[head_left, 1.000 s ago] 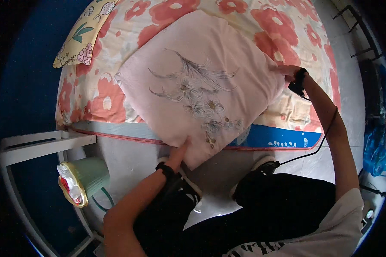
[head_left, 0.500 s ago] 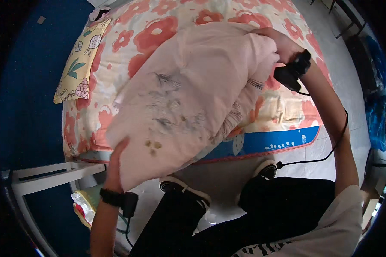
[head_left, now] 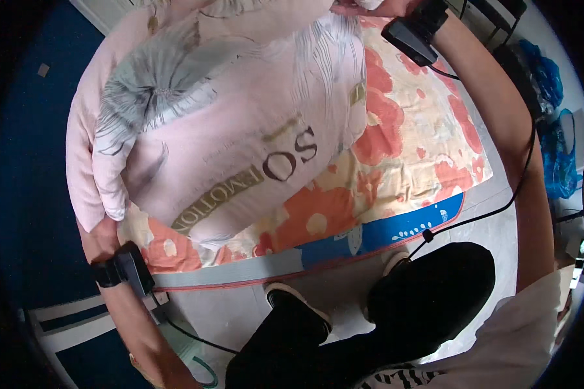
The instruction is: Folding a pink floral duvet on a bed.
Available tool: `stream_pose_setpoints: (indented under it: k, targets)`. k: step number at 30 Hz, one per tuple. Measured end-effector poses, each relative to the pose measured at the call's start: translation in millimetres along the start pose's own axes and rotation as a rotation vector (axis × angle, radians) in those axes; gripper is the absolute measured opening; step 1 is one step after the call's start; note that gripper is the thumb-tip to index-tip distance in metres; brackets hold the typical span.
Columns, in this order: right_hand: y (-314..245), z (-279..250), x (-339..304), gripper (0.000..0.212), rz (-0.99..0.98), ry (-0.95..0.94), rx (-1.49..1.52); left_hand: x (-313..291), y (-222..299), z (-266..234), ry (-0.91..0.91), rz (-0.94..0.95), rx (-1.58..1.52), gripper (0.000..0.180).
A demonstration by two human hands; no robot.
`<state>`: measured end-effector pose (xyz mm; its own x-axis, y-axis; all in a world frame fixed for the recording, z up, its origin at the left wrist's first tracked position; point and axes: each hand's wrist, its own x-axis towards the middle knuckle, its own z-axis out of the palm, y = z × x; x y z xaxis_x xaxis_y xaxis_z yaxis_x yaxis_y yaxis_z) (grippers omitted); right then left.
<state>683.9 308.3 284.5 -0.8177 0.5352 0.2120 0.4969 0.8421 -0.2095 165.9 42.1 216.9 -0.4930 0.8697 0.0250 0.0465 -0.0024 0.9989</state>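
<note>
A large pink top (head_left: 233,146) with grey flower print and dark lettering is stretched between my hands above the bed (head_left: 389,123). At its far right edge, my right hand (head_left: 386,9) is closed on the bunched fabric, partly cut off by the picture's upper border. My left hand (head_left: 101,235) grips the near left end of the cloth, which covers most of its fingers. The garment's lower edge hangs slanted over the flowered sheet. Each wrist carries a strapped black device with a cable.
The bed has a blue and grey side with red piping (head_left: 363,236). A white frame (head_left: 68,330) stands at the lower left beside a dark blue surface (head_left: 36,168). Blue plastic bags (head_left: 558,152) are at the right. My shoes (head_left: 298,305) are on the grey tiles by the bed.
The pink top has swung up and leftward, and its printed lettering now shows. Both hands have moved up the picture, the left one also outward. The yellow pillow is now hidden behind the cloth.
</note>
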Motion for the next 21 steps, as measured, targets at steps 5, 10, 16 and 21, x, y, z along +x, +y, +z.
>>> stream_pose_setpoints:
  k: [5,10,16,21]
  targets:
    - [25,-25,31,0.038,0.015,0.359,1.69,35,43,10,-0.087,0.237,-0.012,0.043]
    - [14,83,-78,0.058,0.481,0.518,1.609,15,-49,-26,-0.09,0.153,0.099,0.041]
    - [-75,294,-169,0.055,0.893,0.34,1.437,-5,-217,9,-0.125,-0.508,0.1,0.048]
    - [-77,421,-221,0.056,1.002,0.399,1.521,-38,-320,-7,-0.2,-0.577,0.156,0.053]
